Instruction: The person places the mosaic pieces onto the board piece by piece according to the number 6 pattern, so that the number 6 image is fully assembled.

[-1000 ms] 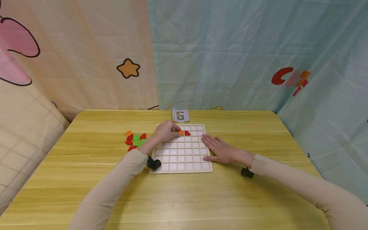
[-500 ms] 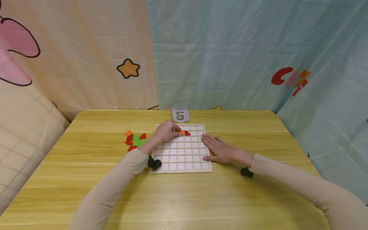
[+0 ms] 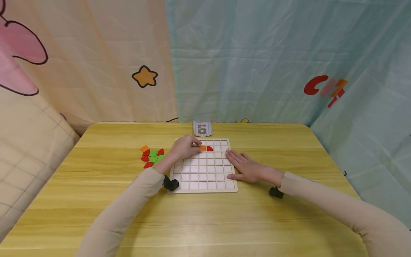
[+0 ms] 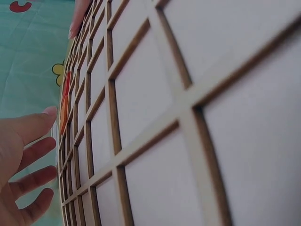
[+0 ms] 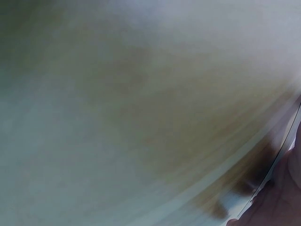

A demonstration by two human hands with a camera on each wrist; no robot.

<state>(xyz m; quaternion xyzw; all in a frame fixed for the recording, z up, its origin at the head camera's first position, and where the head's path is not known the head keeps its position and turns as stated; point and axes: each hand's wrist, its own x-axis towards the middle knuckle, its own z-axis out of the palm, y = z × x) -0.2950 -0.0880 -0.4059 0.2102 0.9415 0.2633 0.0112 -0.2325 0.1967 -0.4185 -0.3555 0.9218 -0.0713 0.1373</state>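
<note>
A pale wooden board (image 3: 212, 167) with white grid cells lies in the middle of the table. In its second row sit an orange square tile (image 3: 203, 148) and, right beside it, a red quarter-circle tile (image 3: 210, 148). My left hand (image 3: 185, 147) reaches over the board's upper left, thumb and forefinger tips right at the orange tile. In the left wrist view, its other fingers (image 4: 35, 179) are loosely bent and apart, with nothing between them. My right hand (image 3: 245, 167) lies flat, straight fingers touching the board's right edge; the right wrist view is mostly blurred.
Left of the board lies a loose group of tiles: red quarter circles (image 3: 145, 159), green squares (image 3: 153, 159) and an orange square (image 3: 145, 149). A small printed card (image 3: 202, 129) with a coloured grid pattern lies behind the board, near the curtain (image 3: 237, 71).
The view has shifted very slightly. Both hands and the tiles keep their places, and a little more of the orange tile shows beside the left fingertips.
</note>
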